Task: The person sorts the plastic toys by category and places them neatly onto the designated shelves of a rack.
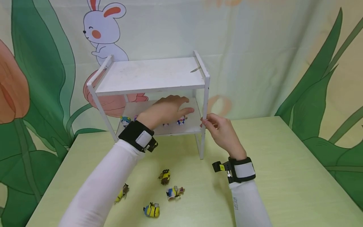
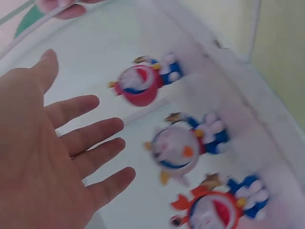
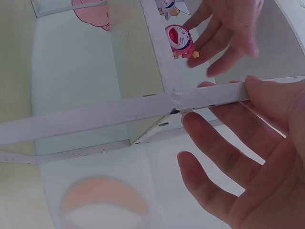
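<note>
My left hand (image 1: 165, 110) reaches over the lower board (image 1: 136, 108) of a small white two-tier rack (image 1: 150, 75), fingers spread and holding nothing. Below it, along the board's front edge, stand several small blue-and-white cat figurines in costume hoods. The left wrist view has a pink-hooded figurine (image 2: 140, 81), a white-hooded figurine (image 2: 176, 145) and an orange crab-hooded figurine (image 2: 214, 210), all apart from the fingers. My right hand (image 1: 222, 132) pinches the rack's right front post (image 3: 214, 94) between thumb and fingers, beside the lower board.
Several yellow minion figures lie on the pale table in front of the rack, among them a brown-skirted minion (image 1: 164, 177) and a blue-and-yellow minion (image 1: 151, 209). A printed curtain (image 1: 255, 63) hangs close behind the rack. The upper board covers the space over the lower one.
</note>
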